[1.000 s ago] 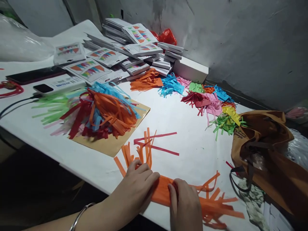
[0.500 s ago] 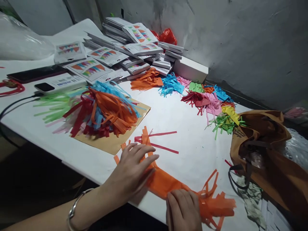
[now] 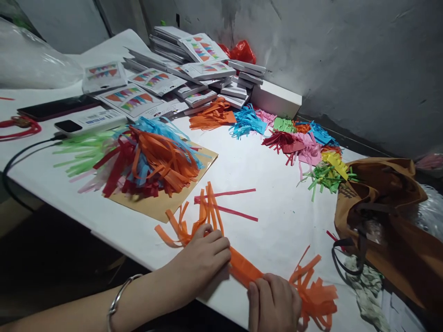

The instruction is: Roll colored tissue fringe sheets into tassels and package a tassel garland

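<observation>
An orange tissue paper tassel [image 3: 246, 267] with fringed strips at both ends lies across the near edge of the white table, its plain middle band narrow between my hands. My left hand [image 3: 204, 258], with a silver bangle on the wrist, has its fingers curled over the band by the left fringe. Closed around the band near the right fringe is my right hand [image 3: 275, 302], its fingertips pressed together. Just beyond the left fringe lie thin red paper strips [image 3: 235, 212]. A pile of colourful fringed tassels [image 3: 152, 159] rests on a brown envelope [image 3: 145, 210] to the left.
Boxes with printed bunting pictures [image 3: 155, 80] are stacked at the back. Folded tassels [image 3: 294, 140] run in a row along the wall side. A brown cloth bag [image 3: 380, 193] stands at the right. A white device with a cable [image 3: 90, 121] and a dark phone [image 3: 58, 107] lie left.
My left hand has closed from spread fingers to a grip and moved slightly right and down. The orange band looks narrower, and its left fringe is more spread. My right hand has shifted slightly right.
</observation>
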